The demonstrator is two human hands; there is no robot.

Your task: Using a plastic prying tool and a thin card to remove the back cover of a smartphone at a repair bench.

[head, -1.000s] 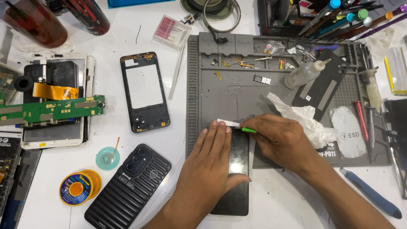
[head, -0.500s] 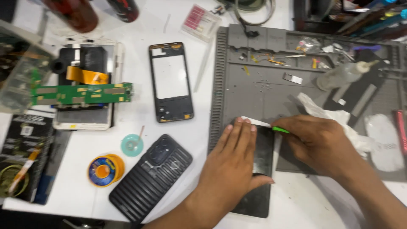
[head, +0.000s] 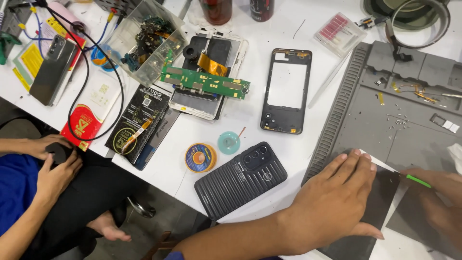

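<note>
The left hand (head: 337, 202) lies flat, fingers spread and pressed down on a dark phone screen (head: 380, 202) that rests on the grey work mat (head: 365, 110) at the lower right; it pins the panel rather than grasping it. A white strip peeks out along the panel's top edge, just beyond the fingertips. The right hand (head: 440, 197) sits just beside it, closed around a thin green tool (head: 417, 181) whose tip meets the panel's upper right corner. That hand is cut off by the frame edge, so its fingers are hard to make out. Left of the mat, on the white table (head: 298, 154), lie a ribbed black phone case (head: 240, 179), an empty phone frame (head: 287, 90) and a green circuit board (head: 204, 82). At far left another person's hands (head: 53, 161) hold a small dark object.
</note>
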